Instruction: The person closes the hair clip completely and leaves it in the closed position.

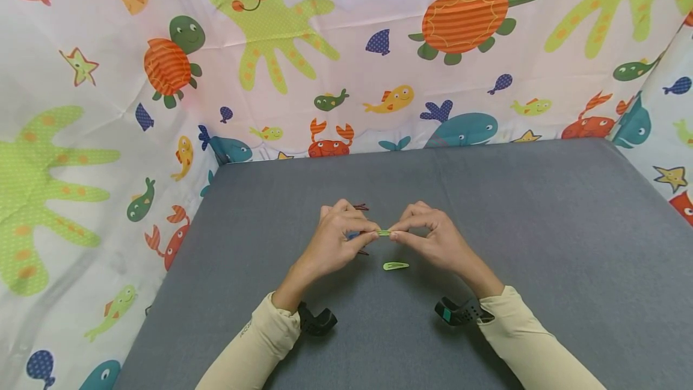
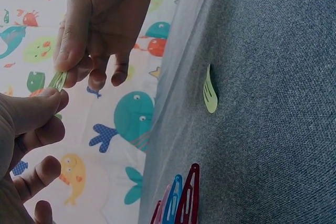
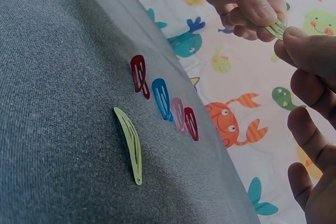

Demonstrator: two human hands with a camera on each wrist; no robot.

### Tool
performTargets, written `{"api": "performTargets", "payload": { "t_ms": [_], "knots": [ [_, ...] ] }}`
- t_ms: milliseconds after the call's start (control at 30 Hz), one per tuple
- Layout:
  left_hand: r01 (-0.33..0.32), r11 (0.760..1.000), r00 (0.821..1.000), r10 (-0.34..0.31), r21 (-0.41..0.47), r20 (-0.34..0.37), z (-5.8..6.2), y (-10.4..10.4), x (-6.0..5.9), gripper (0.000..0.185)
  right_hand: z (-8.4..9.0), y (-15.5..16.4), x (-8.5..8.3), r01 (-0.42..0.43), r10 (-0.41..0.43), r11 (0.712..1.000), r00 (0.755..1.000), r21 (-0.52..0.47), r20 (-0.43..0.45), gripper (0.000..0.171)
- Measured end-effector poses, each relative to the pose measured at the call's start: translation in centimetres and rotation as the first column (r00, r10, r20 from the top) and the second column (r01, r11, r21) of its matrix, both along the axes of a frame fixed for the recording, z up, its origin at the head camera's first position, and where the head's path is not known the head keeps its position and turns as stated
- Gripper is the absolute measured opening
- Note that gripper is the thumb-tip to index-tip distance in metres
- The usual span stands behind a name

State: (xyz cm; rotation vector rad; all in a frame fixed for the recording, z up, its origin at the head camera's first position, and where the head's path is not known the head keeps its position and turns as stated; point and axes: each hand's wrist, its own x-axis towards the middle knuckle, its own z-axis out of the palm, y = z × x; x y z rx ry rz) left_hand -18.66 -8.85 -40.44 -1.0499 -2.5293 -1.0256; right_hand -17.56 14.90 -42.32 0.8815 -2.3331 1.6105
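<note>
Step in hand, by the look of it: handling one lime-green, slim metal-looking snap hair clip [image 1: 384, 233], held up between both hands. Left hand [image 1: 342, 232]: thumb and index fingers closed in a pinch on one end, other fingers loosely bent. Right hand [image 1: 435, 235]: same pinch on the other end, rest of the fingers slack and spread. Can't tell if the clip is snapped or unsnapped.

Second lime-green teardrop clip [image 3: 129, 145] lies on the grey fabric-covered tabletop [image 1: 541, 269], below the fingers and nearer the person. Dark red clip [image 3: 138, 73], blue clip [image 3: 161, 99], pink clip [image 3: 178, 114] and bright red clip [image 3: 191, 123] lie in a row, beneath and beside the left fingers.

Next move probably calls for a steady two-ended pinch, then one hand letting go to free fingers for the loose green one.
</note>
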Motion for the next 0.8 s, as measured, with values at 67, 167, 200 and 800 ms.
{"api": "performTargets", "payload": {
  "t_ms": [67,167,200,800],
  "knots": [
    [0.002,1.000,1.000,-0.002,0.006,-0.001,0.01,-0.03,0.00,0.008,0.02,0.00,0.00,-0.001,0.001,1.000,1.000,0.001,0.002,0.015],
    [0.008,1.000,1.000,-0.008,0.014,-0.003,0.00,-0.05,-0.04,0.008,0.02,0.00,-0.03,-0.009,0.009,1.000,1.000,0.001,0.003,0.015],
    [0.010,1.000,1.000,-0.010,0.016,-0.002,0.00,-0.05,-0.05,0.008,0.03,-0.01,-0.03,-0.011,0.011,1.000,1.000,0.002,0.003,0.015],
    [0.003,1.000,0.999,-0.003,0.005,0.044,0.01,0.10,0.05,0.008,0.00,-0.07,-0.05,-0.002,0.002,1.000,0.999,0.004,0.033,0.016]
  ]
}}
